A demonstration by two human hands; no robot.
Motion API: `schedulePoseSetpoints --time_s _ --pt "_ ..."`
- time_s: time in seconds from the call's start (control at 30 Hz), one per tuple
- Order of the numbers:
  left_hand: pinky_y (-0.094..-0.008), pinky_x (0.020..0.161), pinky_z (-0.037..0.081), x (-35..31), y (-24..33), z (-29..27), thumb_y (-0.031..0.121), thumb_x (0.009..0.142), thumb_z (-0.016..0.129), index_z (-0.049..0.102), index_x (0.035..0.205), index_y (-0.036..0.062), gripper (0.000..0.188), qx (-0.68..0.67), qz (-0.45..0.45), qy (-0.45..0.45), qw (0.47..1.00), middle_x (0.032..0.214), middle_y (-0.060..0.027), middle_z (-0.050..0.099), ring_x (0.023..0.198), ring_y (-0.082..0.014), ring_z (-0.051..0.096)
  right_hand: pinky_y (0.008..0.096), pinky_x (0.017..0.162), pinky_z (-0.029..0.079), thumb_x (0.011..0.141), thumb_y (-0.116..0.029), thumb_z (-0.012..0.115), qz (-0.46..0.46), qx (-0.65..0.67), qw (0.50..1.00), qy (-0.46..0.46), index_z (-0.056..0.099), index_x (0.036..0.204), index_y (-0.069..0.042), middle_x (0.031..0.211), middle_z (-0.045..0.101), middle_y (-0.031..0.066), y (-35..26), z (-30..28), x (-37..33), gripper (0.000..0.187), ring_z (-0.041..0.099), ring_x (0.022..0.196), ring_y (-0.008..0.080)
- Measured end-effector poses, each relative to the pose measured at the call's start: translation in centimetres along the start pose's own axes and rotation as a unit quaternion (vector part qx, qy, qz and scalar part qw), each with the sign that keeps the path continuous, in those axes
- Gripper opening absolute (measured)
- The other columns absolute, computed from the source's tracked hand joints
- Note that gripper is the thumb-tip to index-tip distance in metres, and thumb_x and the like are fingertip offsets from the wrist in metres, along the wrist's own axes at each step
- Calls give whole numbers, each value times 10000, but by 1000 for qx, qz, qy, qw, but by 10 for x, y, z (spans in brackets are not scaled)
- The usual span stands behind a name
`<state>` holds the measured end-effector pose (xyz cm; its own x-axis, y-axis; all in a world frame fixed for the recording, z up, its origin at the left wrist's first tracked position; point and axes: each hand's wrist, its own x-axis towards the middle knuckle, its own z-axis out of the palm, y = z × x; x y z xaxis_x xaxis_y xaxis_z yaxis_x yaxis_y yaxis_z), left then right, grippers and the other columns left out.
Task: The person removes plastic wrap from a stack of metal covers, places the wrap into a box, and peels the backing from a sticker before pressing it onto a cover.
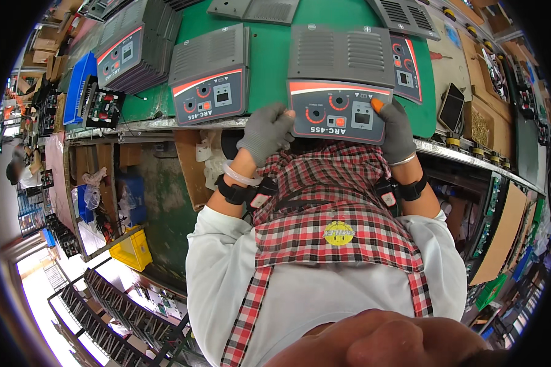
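Gripping the grey welder front panel point(340, 110) at the near tabletop point(275, 55) edge, I have my left hand point(266, 131) and right hand point(395, 131) with fingers clamped on it; overhanging, it could tip off.

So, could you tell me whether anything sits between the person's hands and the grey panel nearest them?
Nothing visible does. The left hand and right hand, both in grey gloves, already grip the grey panel at its near corners on the green mat.
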<state>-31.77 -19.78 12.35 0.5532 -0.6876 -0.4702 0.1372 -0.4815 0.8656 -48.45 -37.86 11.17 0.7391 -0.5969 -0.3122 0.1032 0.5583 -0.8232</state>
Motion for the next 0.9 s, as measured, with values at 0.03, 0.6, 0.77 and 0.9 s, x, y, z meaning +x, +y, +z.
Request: schedulePoseSetpoints --time_s 0.03,0.6,0.77,0.9 --pt "-237 436 464 0 -3 -1 181 868 541 527 808 -3 193 -11 19 1 1000 652 -55 553 528 -106 565 290 731 536 846 -72 461 -7 5 1000 -4 464 1129 45 1010 575 123 -2 2 -3 305 621 848 176" --pt "-235 435 450 -13 11 -1 145 872 527 519 807 -10 168 -23 64 0 998 600 -68 563 470 -106 534 302 728 554 851 -77 445 -40 47 998 -20 451 1140 34 1021 574 137 -22 10 -23 309 623 889 200" --pt "-226 429 446 -16 12 -1 153 867 537 516 799 -10 177 -18 73 1 997 600 -59 555 472 -98 532 303 735 547 853 -78 440 -41 22 999 3 465 1142 30 1028 580 136 -22 8 -23 309 622 897 201" --pt "-222 415 439 -18 14 1 165 863 548 517 792 -1 183 -20 84 14 996 596 -48 551 472 -88 538 306 751 540 858 -84 450 -30 41 999 -11 471 1145 25 1029 582 129 -23 6 -23 307 620 903 199"
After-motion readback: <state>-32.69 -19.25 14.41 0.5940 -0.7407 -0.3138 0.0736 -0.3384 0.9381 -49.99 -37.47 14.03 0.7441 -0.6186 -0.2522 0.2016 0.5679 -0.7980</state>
